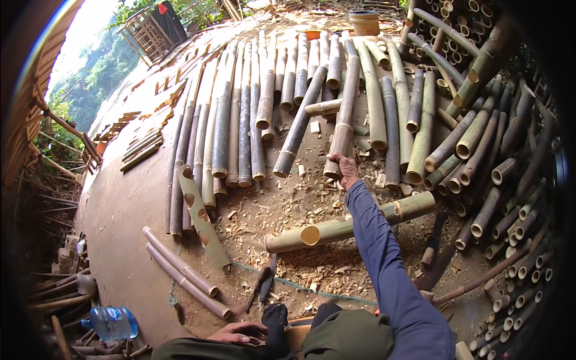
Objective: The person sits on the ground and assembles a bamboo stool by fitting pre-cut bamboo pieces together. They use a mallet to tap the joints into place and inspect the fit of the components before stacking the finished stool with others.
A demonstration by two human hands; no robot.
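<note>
My right arm reaches forward in a dark blue sleeve, and my right hand (345, 171) is wrapped round the near end of a brownish bamboo pole (343, 123). That pole slopes away from me among other poles on the ground. Low in the view, my left hand (241, 333) lies on my leg with its fingers stretched out and nothing in it. Between me and the row of poles, a thick green bamboo tube (336, 233) with a round hole near its left end lies crosswise, partly hidden by my right forearm. A dark-handled tool (267, 279) lies just in front of my feet.
Many bamboo poles (244, 120) lie side by side ahead, and cut tubes (510, 300) are stacked along the right. Left of centre are a bamboo strip with holes (203, 219) and two thin poles (186, 270). Wood chips (306, 270) litter the ground. A blue water jug (114, 323) lies lower left.
</note>
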